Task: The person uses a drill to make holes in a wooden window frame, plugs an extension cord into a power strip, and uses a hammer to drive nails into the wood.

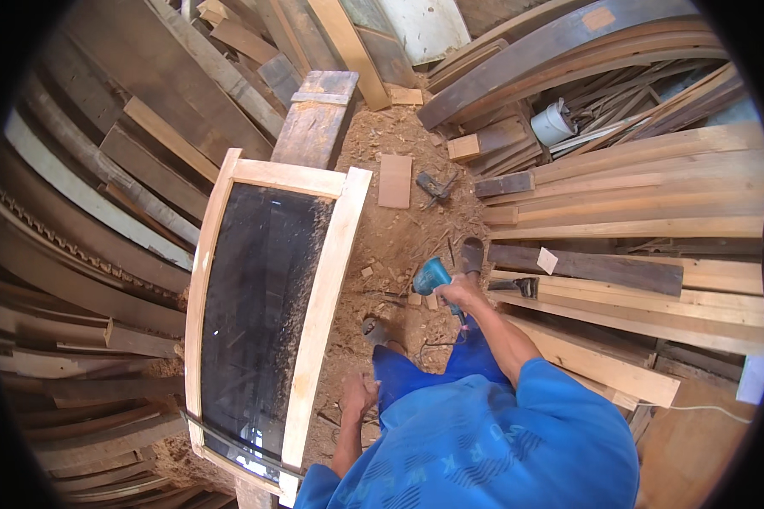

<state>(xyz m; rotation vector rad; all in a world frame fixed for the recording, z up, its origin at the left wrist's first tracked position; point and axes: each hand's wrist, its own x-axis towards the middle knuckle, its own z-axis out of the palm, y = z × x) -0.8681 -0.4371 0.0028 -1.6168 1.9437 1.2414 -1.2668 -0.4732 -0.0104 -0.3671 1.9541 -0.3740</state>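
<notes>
Seemingly readying the tool (pixel 432 277), the right hand (pixel 462 293) has its fingers clamped on it, right of the frame (pixel 326 305) on the bench (pixel 312 136), the left hand's (pixel 361 396) fingers unclear; moving calls for minding the cord (pixel 439 343)

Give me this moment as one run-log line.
right hand: grips teal power tool | left hand: beside wooden frame | dark panel: set in frame, sawdust along right side

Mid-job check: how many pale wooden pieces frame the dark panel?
4 around the dark panel: a long left piece, a long right piece, a short far piece and a short near piece. All four show.
</notes>
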